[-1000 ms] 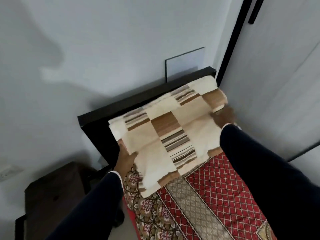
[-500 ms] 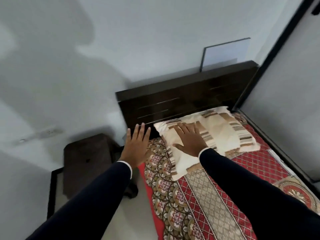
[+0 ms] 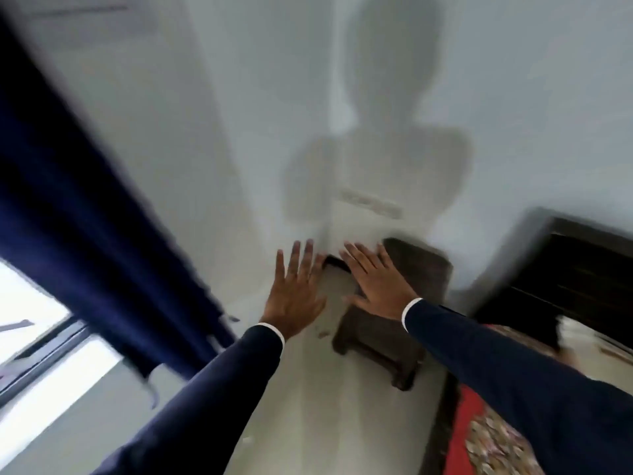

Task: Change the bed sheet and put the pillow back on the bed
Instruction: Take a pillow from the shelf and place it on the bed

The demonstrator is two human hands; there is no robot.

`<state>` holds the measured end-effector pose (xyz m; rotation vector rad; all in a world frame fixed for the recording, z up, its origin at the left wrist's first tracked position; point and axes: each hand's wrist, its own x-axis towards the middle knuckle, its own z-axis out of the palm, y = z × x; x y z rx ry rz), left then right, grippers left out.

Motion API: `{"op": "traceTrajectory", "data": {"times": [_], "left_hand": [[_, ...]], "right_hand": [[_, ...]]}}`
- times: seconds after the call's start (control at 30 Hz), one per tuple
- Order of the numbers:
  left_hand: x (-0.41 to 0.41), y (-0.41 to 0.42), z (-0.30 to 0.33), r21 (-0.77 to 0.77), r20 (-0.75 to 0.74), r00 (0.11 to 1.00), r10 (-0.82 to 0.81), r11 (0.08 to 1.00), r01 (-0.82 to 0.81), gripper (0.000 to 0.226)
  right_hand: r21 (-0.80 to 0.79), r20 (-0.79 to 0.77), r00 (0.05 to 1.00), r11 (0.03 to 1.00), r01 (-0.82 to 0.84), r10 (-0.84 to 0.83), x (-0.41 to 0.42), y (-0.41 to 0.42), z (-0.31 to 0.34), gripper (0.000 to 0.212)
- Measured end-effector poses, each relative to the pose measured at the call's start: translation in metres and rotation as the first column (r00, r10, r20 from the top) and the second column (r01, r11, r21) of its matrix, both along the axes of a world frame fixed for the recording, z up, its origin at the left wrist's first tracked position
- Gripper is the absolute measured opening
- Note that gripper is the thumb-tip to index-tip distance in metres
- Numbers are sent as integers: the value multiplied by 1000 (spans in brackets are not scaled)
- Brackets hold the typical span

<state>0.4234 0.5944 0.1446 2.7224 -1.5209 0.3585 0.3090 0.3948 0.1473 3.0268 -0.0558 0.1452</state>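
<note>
The view is blurred and turned away from the bed. My left hand (image 3: 295, 289) and my right hand (image 3: 376, 284) are both held out flat in front of me, fingers spread, holding nothing, above the floor and a small dark table. Only a strip of the bed shows at the right edge: the red patterned sheet (image 3: 479, 437) at the lower right and the dark headboard (image 3: 568, 269) above it. A pale blur by the headboard may be the pillow (image 3: 596, 341); most of it lies outside the frame.
A small dark wooden side table (image 3: 394, 334) stands against the white wall (image 3: 239, 114) beside the bed. A dark blue curtain (image 3: 78, 207) hangs at the left over a bright window (image 3: 30, 341). Pale floor (image 3: 308, 406) runs between curtain and bed.
The pillow was set down at the headboard and both hands came off it. My view has swung left, from the bed toward the wall corner, side table and curtain.
</note>
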Motion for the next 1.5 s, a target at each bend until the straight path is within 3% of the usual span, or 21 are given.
{"op": "traceTrajectory", "data": {"times": [0.1,0.2,0.37,0.47,0.6,0.8,0.9,1.0,1.13,1.5], "left_hand": [[17,131,-5,-74,-56,983,177,981,-181,84],[11,248,-6,-187,-109,941,320,923,-336,77],[-47,411,-2,-270,-17,767,642,735,-622,72],[-88,497,-3,-222,-13,534,845,519,-826,79],[-123,580,-1,-173,-10,254,967,249,-953,86],[-194,668,11,-122,17,-206,978,-202,-972,91],[-238,706,19,-93,50,-353,934,-348,-933,89],[-286,749,24,-113,79,-491,867,-482,-869,87],[-345,814,30,-98,89,-586,806,-578,-810,84],[-503,1036,52,-76,108,-682,723,-678,-731,82]], "right_hand": [[23,41,956,956,-291,290,76,117,3,89],[67,112,826,826,-560,552,126,239,7,86],[183,312,478,442,-878,821,145,423,17,82],[194,284,293,244,-950,913,152,527,10,85],[185,211,121,82,-979,970,158,648,3,88],[195,185,-163,-198,-961,969,127,802,9,89],[174,167,-290,-318,-932,942,102,870,11,88],[163,157,-374,-397,-903,914,72,936,14,87],[135,149,-462,-480,-867,874,21,1027,18,86],[143,198,-457,-487,-862,867,-127,1272,49,83]]}}
